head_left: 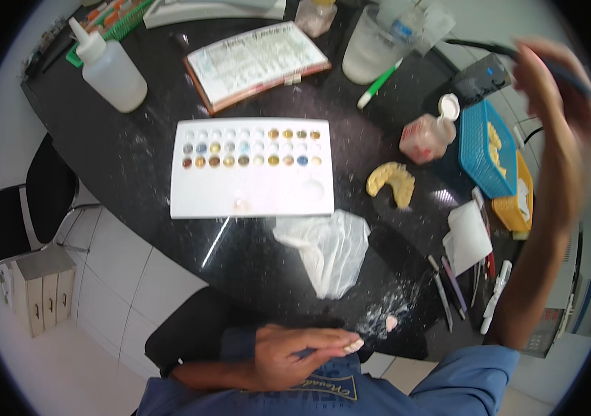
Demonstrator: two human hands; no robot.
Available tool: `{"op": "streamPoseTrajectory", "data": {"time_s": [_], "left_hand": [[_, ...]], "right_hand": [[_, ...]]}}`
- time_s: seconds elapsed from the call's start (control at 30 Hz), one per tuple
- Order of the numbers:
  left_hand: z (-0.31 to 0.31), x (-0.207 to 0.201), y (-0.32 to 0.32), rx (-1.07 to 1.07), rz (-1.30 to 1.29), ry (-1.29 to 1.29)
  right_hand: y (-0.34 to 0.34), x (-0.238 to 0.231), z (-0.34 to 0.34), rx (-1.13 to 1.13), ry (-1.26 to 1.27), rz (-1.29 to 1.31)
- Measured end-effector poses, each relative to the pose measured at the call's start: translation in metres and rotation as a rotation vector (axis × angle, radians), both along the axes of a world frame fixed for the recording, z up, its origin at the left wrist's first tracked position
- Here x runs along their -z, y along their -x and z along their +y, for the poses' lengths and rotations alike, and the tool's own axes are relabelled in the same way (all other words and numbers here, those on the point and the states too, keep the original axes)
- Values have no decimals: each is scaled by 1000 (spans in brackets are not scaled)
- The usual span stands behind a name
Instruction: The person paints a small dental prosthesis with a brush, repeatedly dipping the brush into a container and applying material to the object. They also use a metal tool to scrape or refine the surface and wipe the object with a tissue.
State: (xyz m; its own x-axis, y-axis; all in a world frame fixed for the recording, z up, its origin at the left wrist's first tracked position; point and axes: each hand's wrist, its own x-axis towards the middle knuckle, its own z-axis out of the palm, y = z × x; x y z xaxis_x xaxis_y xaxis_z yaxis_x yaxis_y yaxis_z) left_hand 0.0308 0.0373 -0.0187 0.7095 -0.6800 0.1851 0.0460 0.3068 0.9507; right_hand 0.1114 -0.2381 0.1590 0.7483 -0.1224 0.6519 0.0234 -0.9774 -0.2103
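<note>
Pinching small pale piece [355, 344] in left hand [292, 352] at six o'clock, gripping dark tool [481, 46] in right hand [564, 93] at two; may drop piece if pinching loosely.

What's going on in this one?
The person's left hand pinches a small whitish piece by the table's near edge. The right hand, blurred, is raised at upper right around a dark slender object; its grip is unclear. A white palette with coloured wells lies on the table, a crumpled white sheet beside it.
</note>
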Motion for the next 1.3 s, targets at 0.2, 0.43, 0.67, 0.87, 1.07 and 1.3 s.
{"op": "streamPoseTrajectory", "data": {"time_s": [0.2, 0.43, 0.67, 0.87, 1.07, 1.3], "left_hand": [[-2, -10, -2, 8, 50, -57], [-5, -9, 4, -36, 8, -116], [-4, -12, 11, -74, 69, -162], [-8, -15, 15, -72, 59, -195], [-18, -15, 29, 1, 78, -196], [-22, -21, 31, -47, 125, -260]], "right_hand": [[114, 60, 49, -283, -502, 296], [140, 99, 61, -338, -518, 368], [196, 95, 56, -193, -677, 156], [244, 121, 79, -18, -1048, 9], [254, 134, 87, 15, -1111, -24], [256, 134, 83, 31, -1045, 78]]}}
